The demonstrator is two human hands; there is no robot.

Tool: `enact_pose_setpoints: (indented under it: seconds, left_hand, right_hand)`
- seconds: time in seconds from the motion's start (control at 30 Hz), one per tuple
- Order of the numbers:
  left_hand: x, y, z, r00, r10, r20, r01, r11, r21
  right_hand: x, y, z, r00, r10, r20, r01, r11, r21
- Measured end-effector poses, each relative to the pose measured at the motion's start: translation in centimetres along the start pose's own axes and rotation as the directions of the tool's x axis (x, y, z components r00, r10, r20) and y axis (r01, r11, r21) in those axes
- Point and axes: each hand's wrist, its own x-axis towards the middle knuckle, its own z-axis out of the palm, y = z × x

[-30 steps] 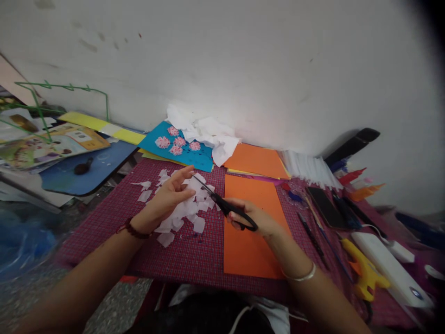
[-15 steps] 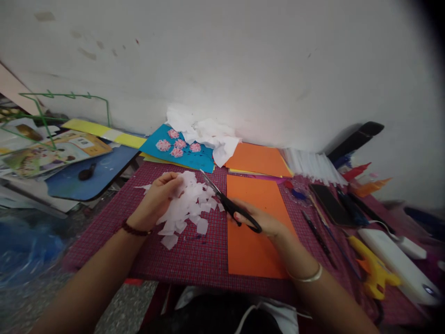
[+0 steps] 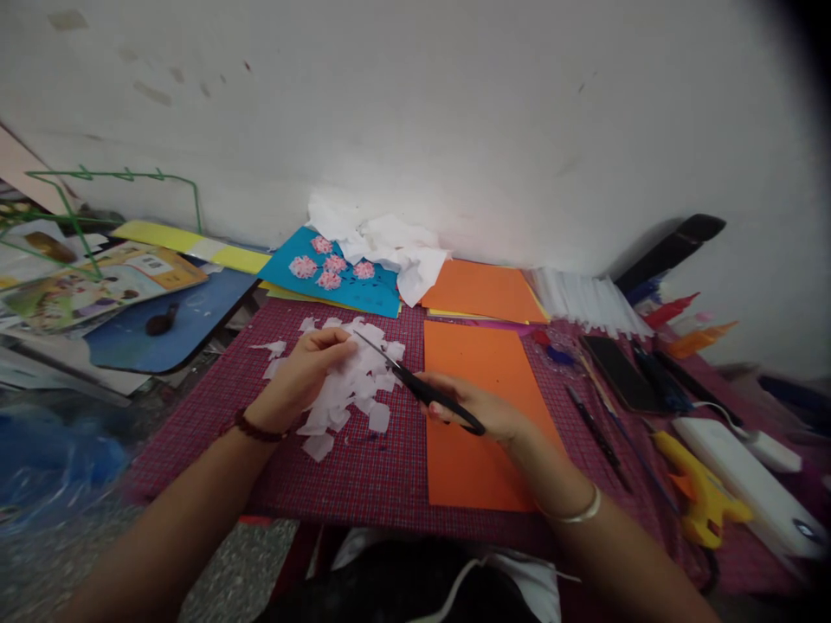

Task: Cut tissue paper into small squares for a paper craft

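Observation:
My left hand (image 3: 310,370) is closed in a pinch on a thin piece of white paper, whose edges blend into the pile of small cut paper pieces (image 3: 344,400) beneath. Black-handled scissors (image 3: 432,396) are in my right hand (image 3: 484,407), fingers wrapped round the handles. Their blades point left and reach close to my left fingertips, looking nearly shut. Below my right hand lies an orange sheet (image 3: 477,472), flat on the red checked cloth (image 3: 351,493).
Behind the pile are a blue sheet with pink flower clusters (image 3: 370,298), crumpled white tissue (image 3: 406,247) and stacked orange sheets (image 3: 480,290). On the right lie a phone (image 3: 620,372), a pen (image 3: 594,437), a yellow glue gun (image 3: 701,493) and a white power strip (image 3: 746,484).
The scissors have moved left and slightly down, bringing the blade tips to my left fingertips. My left hand has shifted slightly right and down. The view has tilted slightly.

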Motion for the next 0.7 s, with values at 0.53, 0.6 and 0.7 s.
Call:
enact_pose_setpoints:
  seconds: [0.53, 0.6, 0.7]
  left_hand:
    - [-0.37, 0.35, 0.05, 0.984, -0.155, 0.091, 0.173, 0.953, -0.25]
    - [-0.58, 0.28, 0.18, 0.987, -0.13, 0.099, 0.15, 0.961, -0.232]
    - [-0.65, 0.32, 0.2, 0.993, -0.083, 0.079, 0.099, 0.966, -0.24]
  right_hand:
    - [0.24, 0.38, -0.45, 0.991, -0.008, -0.131, -0.015, 0.985, -0.171]
    - [0.24, 0.37, -0.37, 0.976, -0.005, -0.22, -0.033, 0.985, -0.168]
    - [0.06, 0.21, -0.38, 0.944, -0.005, -0.329, -0.046, 0.988, -0.147]
